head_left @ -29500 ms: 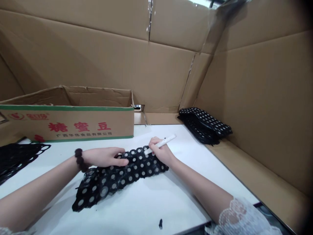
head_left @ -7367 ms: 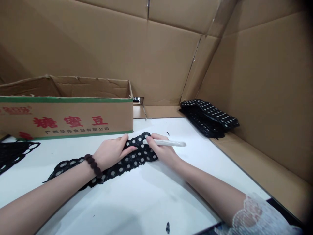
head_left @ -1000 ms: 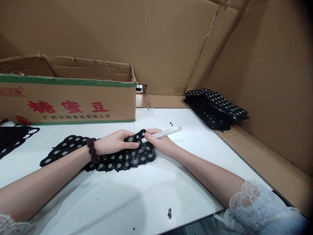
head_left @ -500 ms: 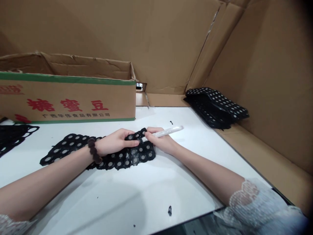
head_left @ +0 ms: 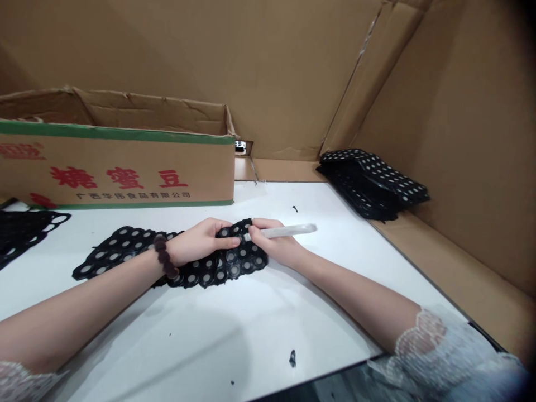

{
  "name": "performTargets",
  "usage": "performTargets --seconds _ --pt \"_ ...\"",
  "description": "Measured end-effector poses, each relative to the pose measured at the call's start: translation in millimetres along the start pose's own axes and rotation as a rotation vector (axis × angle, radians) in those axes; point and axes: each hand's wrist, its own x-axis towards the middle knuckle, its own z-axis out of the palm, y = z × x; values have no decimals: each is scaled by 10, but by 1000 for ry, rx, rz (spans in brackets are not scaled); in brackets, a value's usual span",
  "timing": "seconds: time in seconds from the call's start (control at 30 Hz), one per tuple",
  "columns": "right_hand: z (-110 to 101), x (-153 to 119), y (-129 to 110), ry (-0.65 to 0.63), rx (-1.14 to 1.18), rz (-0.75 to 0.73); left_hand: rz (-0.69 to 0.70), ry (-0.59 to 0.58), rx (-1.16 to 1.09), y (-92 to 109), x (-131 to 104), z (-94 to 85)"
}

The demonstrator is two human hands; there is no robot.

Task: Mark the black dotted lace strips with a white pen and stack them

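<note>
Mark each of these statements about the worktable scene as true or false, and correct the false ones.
1. The right hand grips a white pen-like tool. True.
2. The left hand is lifted clear of the black perforated sheet. False: it presses down on the sheet.
3. The cardboard box with red lettering stands at the back left of the white tabletop. True.
4. The stack of black dotted sheets lies inside that box. False: it rests at the back right, beside the cardboard wall.
5. A dark beaded bracelet is on the left wrist. True.
</note>
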Motion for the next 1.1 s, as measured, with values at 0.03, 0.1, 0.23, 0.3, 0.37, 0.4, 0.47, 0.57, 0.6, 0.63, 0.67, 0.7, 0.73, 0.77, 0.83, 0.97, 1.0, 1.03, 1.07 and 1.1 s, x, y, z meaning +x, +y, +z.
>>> performTargets --seconds 0.03,0.1,0.23,0.3,0.37,0.4,0.47,0.57,0.6,0.63,0.67,0.7,0.73,0.77,0.83,0.97,1.0,1.03,1.07,1.1 --pt "25 -3 -2 16 -42 -27 5 9 -1 -5 1 4" --pt "86 -6 7 51 -134 -90 5 21 -20 -12 4 15" --pt "199 25 56 124 -355 -133 6 44 -43 1 24 37" --pt "222 63 71 151 -476 -110 17 68 -44 15 33 42" --pt "213 102 64 149 -555 -76 18 64 -54 26 33 35" --pt "200 118 52 143 -575 -59 19 52 -66 31 29 25" --pt "167 137 22 139 -592 -52 28 20 -95 37 19 -6" --pt "139 142 -6 160 -560 -87 53 -37 -83 40 12 -66" --pt "140 141 -4 178 -543 -98 70 -48 -40 38 16 -81" --pt "146 140 5 199 -526 -97 93 -43 28 34 23 -89" --pt "155 139 19 224 -511 -81 120 -22 119 27 33 -90" --pt "164 137 34 245 -496 -56 147 14 223 18 43 -84" --pt "171 134 49 261 -476 -28 170 56 333 7 54 -73" --pt "173 128 61 267 -445 -5 187 98 435 -5 64 -58" --pt "158 105 73 263 -352 15 209 164 588 -27 78 -28" --pt "72 37 59 218 -109 100 182 272 709 -57 76 0" --pt "50 23 54 202 -60 132 169 291 724 -59 69 1" --pt "31 14 49 184 -19 157 161 304 736 -61 60 3" --pt "16 8 46 163 10 172 159 315 745 -60 51 4" --pt "4 5 43 142 31 178 161 323 749 -59 41 6"
